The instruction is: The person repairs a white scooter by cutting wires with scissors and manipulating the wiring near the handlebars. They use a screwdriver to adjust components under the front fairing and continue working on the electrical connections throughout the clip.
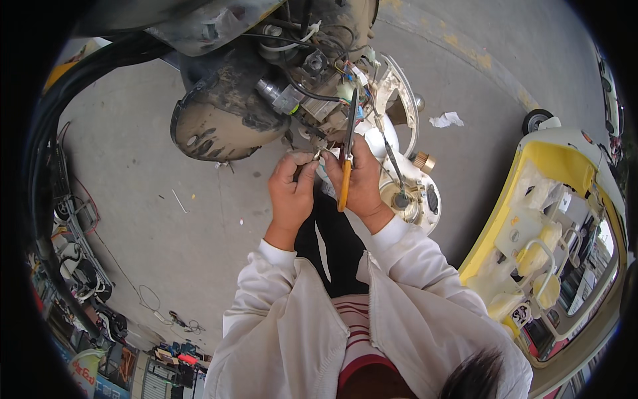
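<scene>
In the head view, the left hand (291, 189) and right hand (363, 186) pinch a small, pale metallic piece (318, 153) between their fingertips, its long axis too small to tell; the right hand also grips long-bladed, orange-handled scissors (344, 186), pointing away toward thin coloured wires (359, 74), nearer that hand.

Wires (348, 68) just beyond scissors (345, 170), mudguard (229, 123) left
</scene>
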The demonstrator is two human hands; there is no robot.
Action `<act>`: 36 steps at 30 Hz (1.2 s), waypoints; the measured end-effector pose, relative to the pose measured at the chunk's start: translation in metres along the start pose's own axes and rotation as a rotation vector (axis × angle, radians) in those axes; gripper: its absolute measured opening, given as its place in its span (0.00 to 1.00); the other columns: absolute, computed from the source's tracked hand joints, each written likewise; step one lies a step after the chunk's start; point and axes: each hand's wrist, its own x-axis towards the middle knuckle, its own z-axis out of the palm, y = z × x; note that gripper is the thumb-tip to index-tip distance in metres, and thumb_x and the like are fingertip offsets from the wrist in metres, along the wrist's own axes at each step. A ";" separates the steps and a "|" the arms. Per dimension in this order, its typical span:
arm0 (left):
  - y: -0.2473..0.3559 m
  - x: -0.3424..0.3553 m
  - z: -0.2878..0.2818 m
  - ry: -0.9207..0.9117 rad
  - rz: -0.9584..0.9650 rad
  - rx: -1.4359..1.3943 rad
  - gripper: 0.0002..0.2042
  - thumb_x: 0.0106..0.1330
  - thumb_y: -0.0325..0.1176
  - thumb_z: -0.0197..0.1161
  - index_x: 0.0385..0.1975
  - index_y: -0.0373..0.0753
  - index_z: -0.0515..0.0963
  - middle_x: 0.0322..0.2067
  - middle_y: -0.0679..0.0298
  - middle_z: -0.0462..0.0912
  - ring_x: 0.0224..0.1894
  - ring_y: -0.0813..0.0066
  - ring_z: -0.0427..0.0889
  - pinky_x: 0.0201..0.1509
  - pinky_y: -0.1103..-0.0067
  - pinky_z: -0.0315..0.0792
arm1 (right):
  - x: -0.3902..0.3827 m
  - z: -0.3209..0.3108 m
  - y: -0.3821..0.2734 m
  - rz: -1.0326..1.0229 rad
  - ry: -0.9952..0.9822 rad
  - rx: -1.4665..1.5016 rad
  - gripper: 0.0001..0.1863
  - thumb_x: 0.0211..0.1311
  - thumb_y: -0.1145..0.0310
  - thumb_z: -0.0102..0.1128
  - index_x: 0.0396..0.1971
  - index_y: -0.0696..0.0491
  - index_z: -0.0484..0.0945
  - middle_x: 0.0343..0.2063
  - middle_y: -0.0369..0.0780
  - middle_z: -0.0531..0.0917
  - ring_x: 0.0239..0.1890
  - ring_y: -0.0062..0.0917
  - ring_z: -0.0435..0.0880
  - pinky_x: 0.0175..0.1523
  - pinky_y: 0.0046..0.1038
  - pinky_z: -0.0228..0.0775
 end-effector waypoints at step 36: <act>-0.009 -0.012 -0.023 -0.136 -0.082 -0.496 0.06 0.66 0.23 0.59 0.41 0.33 0.74 0.42 0.58 0.79 0.46 0.71 0.77 0.54 0.77 0.70 | -0.030 -0.003 0.009 -0.188 -0.097 0.059 0.18 0.48 0.75 0.67 0.39 0.60 0.72 0.34 0.48 0.76 0.37 0.46 0.76 0.43 0.36 0.71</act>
